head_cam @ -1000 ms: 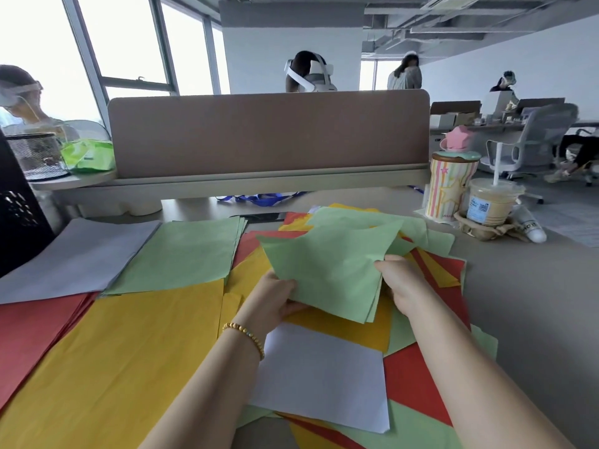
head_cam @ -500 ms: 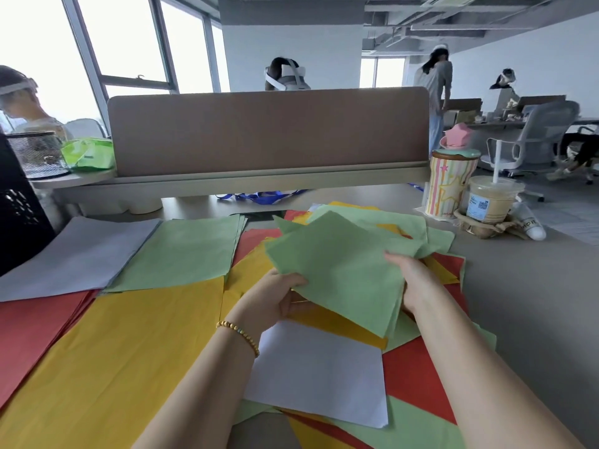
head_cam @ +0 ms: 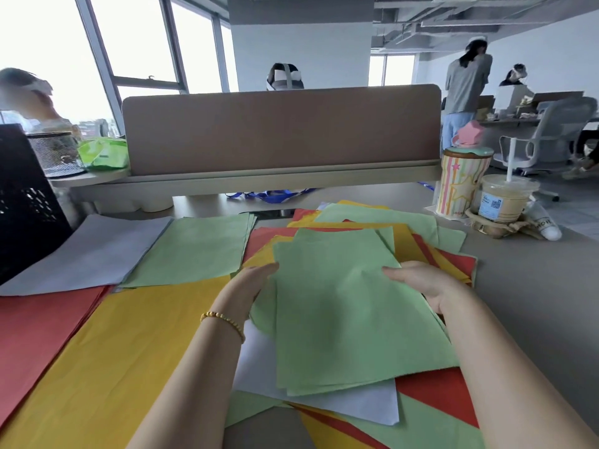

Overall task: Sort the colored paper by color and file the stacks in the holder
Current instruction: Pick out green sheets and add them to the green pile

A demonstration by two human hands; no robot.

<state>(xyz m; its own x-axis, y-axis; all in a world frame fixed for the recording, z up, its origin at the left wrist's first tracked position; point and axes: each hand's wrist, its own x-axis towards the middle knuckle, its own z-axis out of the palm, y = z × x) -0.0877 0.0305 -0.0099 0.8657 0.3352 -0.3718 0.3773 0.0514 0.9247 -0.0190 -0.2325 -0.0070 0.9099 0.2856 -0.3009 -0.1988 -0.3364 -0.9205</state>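
Note:
My left hand (head_cam: 251,286) and my right hand (head_cam: 421,283) hold a bunch of green sheets (head_cam: 340,319) by its left and right edges, low over a mixed pile of red, yellow, green and white paper (head_cam: 434,393). My right thumb lies on top of the bunch; my left fingers run under its edge. Left of the pile lie sorted stacks: grey (head_cam: 87,251), green (head_cam: 194,251), red (head_cam: 39,328) and yellow (head_cam: 123,351). A black mesh holder (head_cam: 22,202) stands at the far left.
A brown divider panel (head_cam: 282,131) closes off the back of the desk. At the right stand a striped cup (head_cam: 460,186) and a drink with a straw (head_cam: 504,202). A mesh pot (head_cam: 56,153) and a green packet (head_cam: 103,153) sit back left. People work beyond.
The green bunch has turned from a tilted, raised position to lie squarer and flatter over the mixed pile. My hands have shifted to its two side edges.

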